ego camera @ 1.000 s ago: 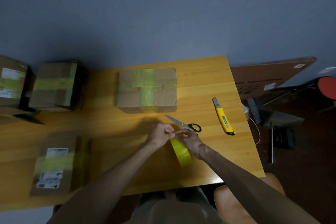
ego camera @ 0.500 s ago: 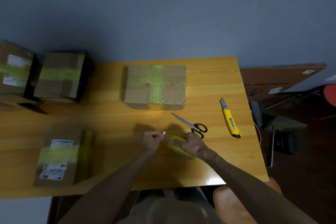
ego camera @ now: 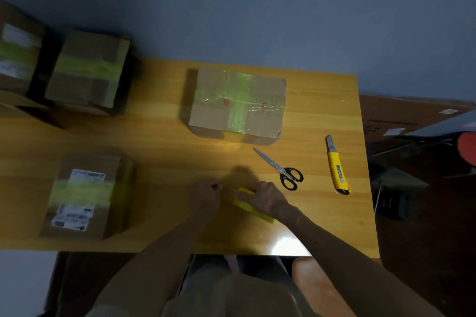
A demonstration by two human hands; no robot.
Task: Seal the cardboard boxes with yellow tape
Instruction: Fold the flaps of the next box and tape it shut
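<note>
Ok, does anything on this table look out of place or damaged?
The yellow utility knife lies near the table's right edge with its blade apparently out. The tape on the middle cardboard box is wrinkled, and its near right corner looks crushed. Nothing else stands out.

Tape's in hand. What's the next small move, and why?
Probably draw the left hand leftward to pull out a strip. The right hand grips the tape, the left pinches just beside it, apparently on the free end, and little length shows between them. The scissors lie close by for the cut.
</note>
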